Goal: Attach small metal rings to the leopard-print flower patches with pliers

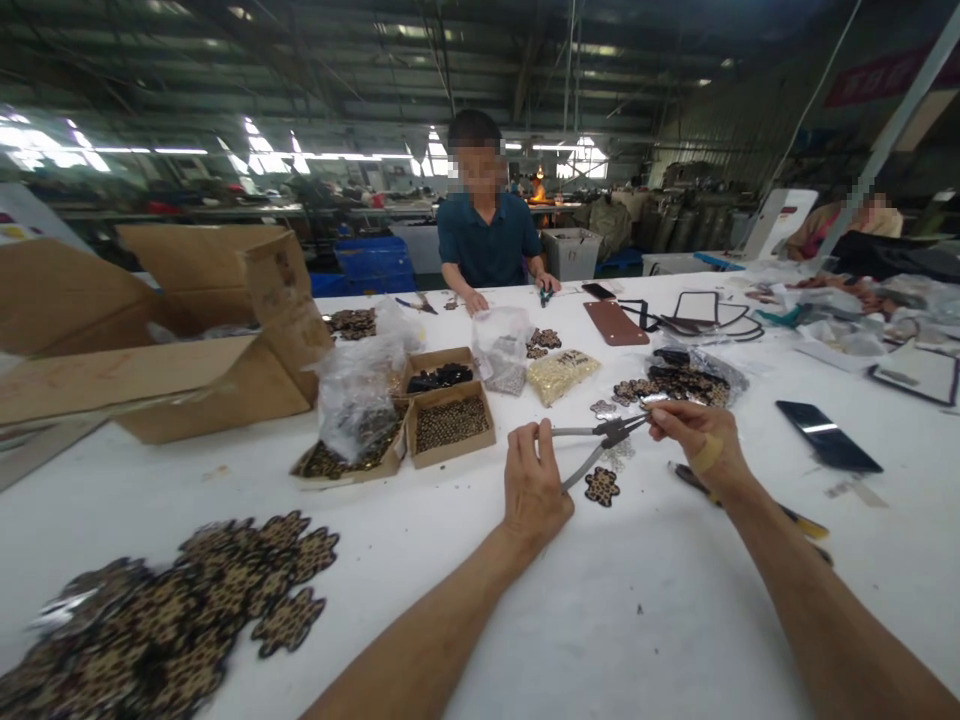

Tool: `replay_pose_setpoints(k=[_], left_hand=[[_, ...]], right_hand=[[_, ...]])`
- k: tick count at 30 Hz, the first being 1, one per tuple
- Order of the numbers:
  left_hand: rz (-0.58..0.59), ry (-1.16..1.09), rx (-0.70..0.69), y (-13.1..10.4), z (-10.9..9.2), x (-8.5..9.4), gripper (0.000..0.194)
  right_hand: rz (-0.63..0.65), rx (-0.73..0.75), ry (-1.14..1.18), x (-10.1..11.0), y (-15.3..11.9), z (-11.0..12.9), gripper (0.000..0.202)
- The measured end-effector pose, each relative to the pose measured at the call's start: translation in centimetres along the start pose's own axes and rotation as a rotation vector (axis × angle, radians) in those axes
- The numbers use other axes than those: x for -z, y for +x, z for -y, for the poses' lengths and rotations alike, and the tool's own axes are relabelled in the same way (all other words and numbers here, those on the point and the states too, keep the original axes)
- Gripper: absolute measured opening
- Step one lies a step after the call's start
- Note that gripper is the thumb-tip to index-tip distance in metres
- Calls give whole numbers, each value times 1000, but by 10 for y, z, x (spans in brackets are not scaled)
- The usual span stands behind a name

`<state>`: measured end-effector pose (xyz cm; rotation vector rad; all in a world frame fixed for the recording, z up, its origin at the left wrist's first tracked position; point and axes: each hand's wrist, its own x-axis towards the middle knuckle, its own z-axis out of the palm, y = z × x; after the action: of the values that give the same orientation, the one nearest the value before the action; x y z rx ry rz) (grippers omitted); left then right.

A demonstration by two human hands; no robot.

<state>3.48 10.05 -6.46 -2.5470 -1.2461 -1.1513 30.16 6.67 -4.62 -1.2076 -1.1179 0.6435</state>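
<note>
My left hand (534, 485) is closed around the grey handles of a pair of long-nosed pliers (616, 430), whose jaws point right. At the plier tips, my right hand (694, 445) pinches something too small to make out; a tan bandage is on this hand. Just below the pliers lies one flower-shaped leopard-print patch (602, 487). Small clear pieces (619, 454) are scattered behind the jaws. Further back, a plastic bag (694, 378) holds more leopard-print patches.
Left of my hands stand a box of small studs (451, 424) and a cardboard carton (225, 385). Patches pile up (165, 620) at front left. A phone (829, 436) and a yellow-handled tool (804, 521) lie right. Across the table (420, 610) sits a person (489, 240).
</note>
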Motion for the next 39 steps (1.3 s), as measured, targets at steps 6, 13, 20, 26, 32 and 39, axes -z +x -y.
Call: replay_pose_setpoints(k=[6,13,20,26,32,39], left_hand=[[14,-111,-10,-1,7,-6,105],[42,-105,-54,0,8,-4,103],[10,-21,-68,5,3,2,103],[14,-24,-56,4,2,1,103],[-19,-60,106,1,5,-4,102],[-41,-101,295,-3,15,-11,102]], right_hand=[[13,-97,44,4,2,-18,35],[7,-226,236,5,5,-33,37],[-7,-265,374,-1,7,-30,32],[57,-249,369,1,8,-24,34],[71,-201,69,-1,-1,-15,41],[443,9,-820,-45,-38,5,42]])
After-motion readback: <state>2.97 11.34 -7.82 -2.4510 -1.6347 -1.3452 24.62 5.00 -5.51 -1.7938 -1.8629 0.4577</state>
